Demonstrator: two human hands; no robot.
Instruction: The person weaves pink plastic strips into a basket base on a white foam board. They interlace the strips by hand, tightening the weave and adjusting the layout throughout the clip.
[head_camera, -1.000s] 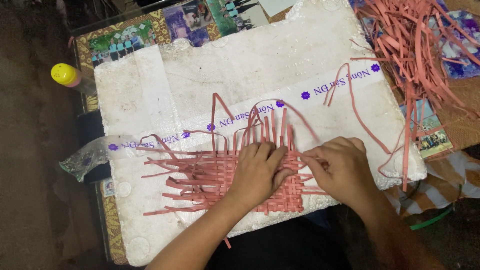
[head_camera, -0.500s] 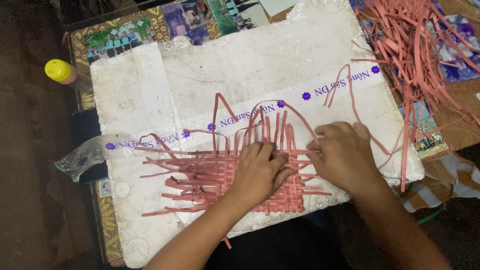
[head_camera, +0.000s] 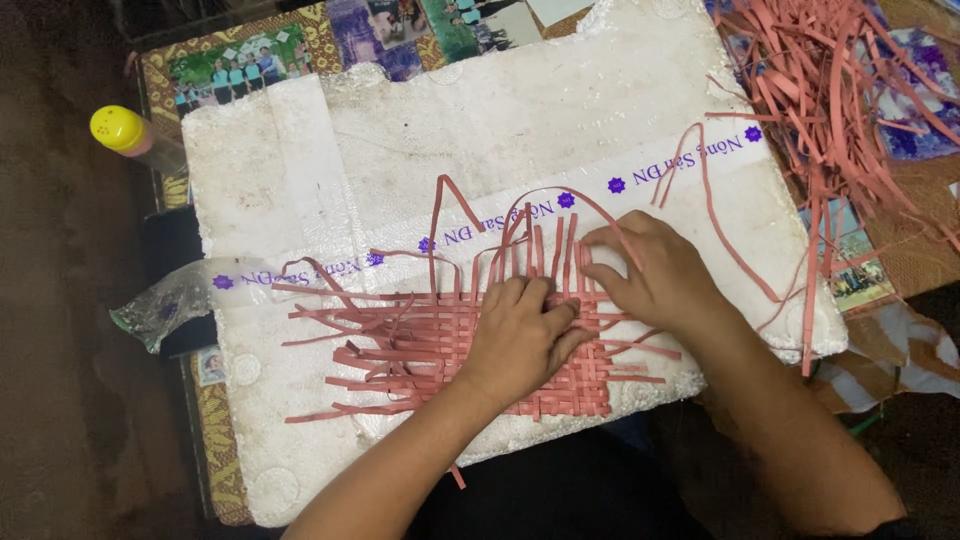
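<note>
— How much of the woven mat is made?

— A small patch, lying on the white foam board. Many strip ends poke out, not woven in yet.

— And the hands?

— The left hand presses flat on the mat. The right hand, touching it, maybe pinches an upright strip; I cannot tell.

— More strips?

— A big loose strips pile waits farther on the worktop.
</note>
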